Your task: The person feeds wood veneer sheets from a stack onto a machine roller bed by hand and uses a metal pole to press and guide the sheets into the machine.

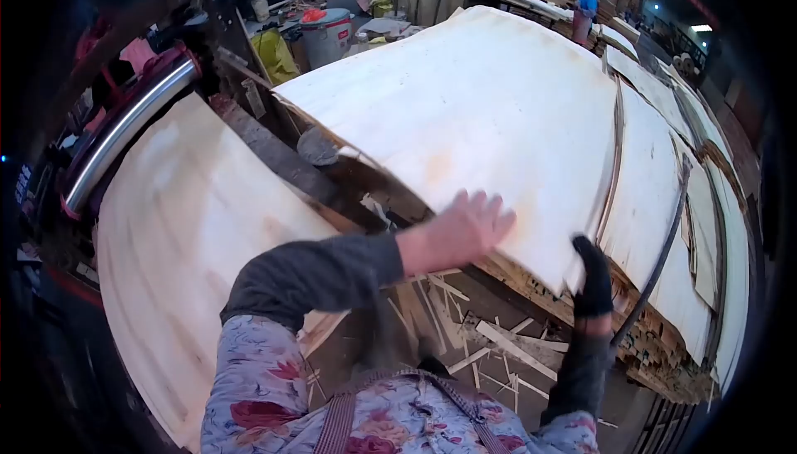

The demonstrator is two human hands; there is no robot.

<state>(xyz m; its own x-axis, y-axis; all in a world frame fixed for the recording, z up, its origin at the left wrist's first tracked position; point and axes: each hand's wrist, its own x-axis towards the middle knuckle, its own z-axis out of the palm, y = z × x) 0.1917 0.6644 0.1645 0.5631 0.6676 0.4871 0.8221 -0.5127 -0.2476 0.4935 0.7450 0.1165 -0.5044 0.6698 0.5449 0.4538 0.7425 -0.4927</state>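
Observation:
A large pale veneer sheet [498,105] lies on top of a stack in front of me. My left hand [461,230], bare and slightly blurred, is over the sheet's near edge with its fingers spread; whether it touches the wood is unclear. At the near right corner is my right hand [592,280] in a dark glove. Its fingers stretch forward beside the edge, and I see nothing gripped in them. Another veneer sheet [191,230] curves down on the left, next to a shiny metal roller [133,132].
More veneer stacks [643,180] stand on the right, with a dark strip [664,246] lying across them. Wood scraps [515,350] litter the floor below my hands. A bucket [326,36] and a yellow sack [274,56] stand behind. A person [585,12] is in the distance.

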